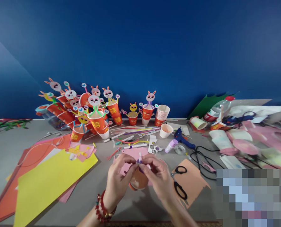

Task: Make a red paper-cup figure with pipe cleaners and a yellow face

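Note:
Near the table's front, my left hand (118, 179) and my right hand (158, 176) meet over a paper cup (140, 180). Their thumbs and forefingers are closed together on a small purple-and-white piece (140, 160); what exactly it is I cannot make out. The cup is partly hidden below my fingers, so I cannot tell whether they touch it. Pink paper (140, 151) lies just beyond my hands. Black-handled scissors (180, 190) rest on a light orange sheet (190, 181) to the right of my right hand.
Decorated paper cups (96, 121) with rabbit faces crowd the back left. Yellow paper (52, 186) covers the left front. Behind my hands lie markers (135, 146), a glue stick (171, 146) and a blue glue gun (183, 138); black cable (202, 156) loops rightward. A plastic bottle (217, 110) leans at the back right.

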Motion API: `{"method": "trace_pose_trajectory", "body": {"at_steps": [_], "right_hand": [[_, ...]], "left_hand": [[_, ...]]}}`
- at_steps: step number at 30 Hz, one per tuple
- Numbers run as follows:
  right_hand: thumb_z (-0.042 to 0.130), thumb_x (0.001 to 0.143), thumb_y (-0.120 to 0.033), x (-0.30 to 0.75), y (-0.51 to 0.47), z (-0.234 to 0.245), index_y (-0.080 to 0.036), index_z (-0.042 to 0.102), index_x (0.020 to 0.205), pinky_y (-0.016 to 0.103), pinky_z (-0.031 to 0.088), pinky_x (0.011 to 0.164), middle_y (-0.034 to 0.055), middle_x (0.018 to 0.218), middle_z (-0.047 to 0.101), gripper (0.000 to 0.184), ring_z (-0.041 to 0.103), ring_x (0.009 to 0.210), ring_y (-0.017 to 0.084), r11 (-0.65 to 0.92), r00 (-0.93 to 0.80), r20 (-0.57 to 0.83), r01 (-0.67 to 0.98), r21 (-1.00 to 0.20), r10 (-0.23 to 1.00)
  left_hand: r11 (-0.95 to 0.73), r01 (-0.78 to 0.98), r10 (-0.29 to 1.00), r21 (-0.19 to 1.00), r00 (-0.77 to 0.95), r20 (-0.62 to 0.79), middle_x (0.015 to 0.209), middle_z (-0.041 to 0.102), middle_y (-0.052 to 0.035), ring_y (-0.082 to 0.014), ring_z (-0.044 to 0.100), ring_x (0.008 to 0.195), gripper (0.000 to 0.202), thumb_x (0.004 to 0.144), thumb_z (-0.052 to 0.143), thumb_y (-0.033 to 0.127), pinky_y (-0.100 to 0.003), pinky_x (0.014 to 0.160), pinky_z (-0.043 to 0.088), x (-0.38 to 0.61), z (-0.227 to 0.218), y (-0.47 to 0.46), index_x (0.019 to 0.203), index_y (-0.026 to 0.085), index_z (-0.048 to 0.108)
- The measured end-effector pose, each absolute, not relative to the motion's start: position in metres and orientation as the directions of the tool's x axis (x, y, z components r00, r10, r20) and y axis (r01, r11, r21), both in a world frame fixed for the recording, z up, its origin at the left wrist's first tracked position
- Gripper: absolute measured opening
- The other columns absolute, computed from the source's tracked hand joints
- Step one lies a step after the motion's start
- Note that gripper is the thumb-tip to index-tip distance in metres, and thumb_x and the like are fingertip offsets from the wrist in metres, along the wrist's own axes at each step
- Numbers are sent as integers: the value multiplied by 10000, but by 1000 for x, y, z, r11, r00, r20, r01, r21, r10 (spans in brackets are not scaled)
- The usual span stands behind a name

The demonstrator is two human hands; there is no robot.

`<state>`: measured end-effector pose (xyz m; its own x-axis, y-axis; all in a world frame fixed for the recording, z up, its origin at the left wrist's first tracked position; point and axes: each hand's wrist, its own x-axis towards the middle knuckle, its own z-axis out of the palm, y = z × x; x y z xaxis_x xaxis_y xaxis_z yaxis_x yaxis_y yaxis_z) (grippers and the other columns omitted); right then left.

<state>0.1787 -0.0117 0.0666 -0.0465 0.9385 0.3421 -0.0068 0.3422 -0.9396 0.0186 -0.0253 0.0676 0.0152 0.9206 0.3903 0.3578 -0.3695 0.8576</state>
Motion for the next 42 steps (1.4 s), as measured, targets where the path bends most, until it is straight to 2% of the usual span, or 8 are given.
{"method": "trace_pose_trajectory", "body": {"at_steps": [5, 17, 22, 28, 31, 35, 37, 42], "right_hand": [[697, 849, -259, 176, -13, 62, -197, 701, 777, 277, 522, 689, 34, 784, 667, 94, 639, 761, 188, 289, -20, 291, -65, -955, 957], [660, 893, -256, 176, -14, 66, -206, 723, 786, 293, 539, 698, 44, 771, 720, 134, 675, 744, 203, 388, -26, 388, 116, -914, 921], [647, 913, -224, 178, -16, 65, -209, 689, 743, 323, 542, 735, 52, 787, 715, 176, 676, 761, 209, 483, -43, 489, 256, -837, 871], [595, 942, -208, 179, -17, 66, -212, 680, 777, 331, 545, 746, 59, 804, 705, 186, 675, 782, 215, 514, -39, 534, 341, -787, 845], [601, 942, -240, 181, -16, 67, -212, 682, 771, 314, 549, 740, 55, 815, 714, 190, 686, 776, 212, 481, -17, 506, 340, -808, 863], [611, 939, -279, 183, -14, 68, -211, 697, 770, 298, 553, 713, 48, 796, 728, 202, 698, 743, 209, 457, -17, 474, 297, -839, 881], [616, 934, -272, 182, -14, 68, -211, 706, 777, 300, 556, 728, 49, 801, 734, 191, 703, 763, 213, 455, -27, 466, 273, -848, 884], [614, 930, -270, 179, -14, 67, -208, 706, 747, 297, 561, 741, 47, 789, 734, 214, 702, 768, 211, 433, -64, 429, 179, -884, 901]], "left_hand": [[-420, 407, 894, 811, 34, 446, 871, 702, -36, -180, 654, 834, 69, 923, 603, 192, -289, 781, 488, 23, 71, -25, 907, 198, 670], [-305, 402, 943, 863, 2, 333, 836, 717, -31, -191, 678, 803, 97, 903, 582, 194, -287, 762, 494, 21, 72, -26, 853, 194, 665], [-383, 428, 911, 819, 25, 412, 811, 710, -26, -182, 666, 772, 90, 904, 606, 179, -280, 735, 500, 19, 74, -25, 843, 197, 670], [-503, 485, 848, 716, 113, 519, 914, 744, -71, -213, 659, 855, 160, 927, 589, 148, -353, 831, 509, 18, 71, -28, 1011, 209, 710], [-465, 381, 882, 799, 123, 455, 931, 755, -96, -226, 677, 869, 193, 941, 579, 199, -360, 822, 533, 14, 71, -28, 1047, 205, 741], [-197, 50, 973, 979, 133, 189, 916, 779, -114, -226, 726, 847, 256, 946, 590, 336, -337, 790, 588, 8, 70, -19, 1005, 165, 771], [-102, -34, 985, 994, 133, 106, 947, 789, -110, -233, 736, 871, 257, 883, 682, 369, -340, 805, 600, 8, 66, -13, 1015, 169, 773], [-60, -162, 981, 985, 172, 88, 999, 790, -117, -263, 738, 944, 298, 791, 781, 410, -393, 872, 600, 12, 55, -8, 982, 181, 790]]}}
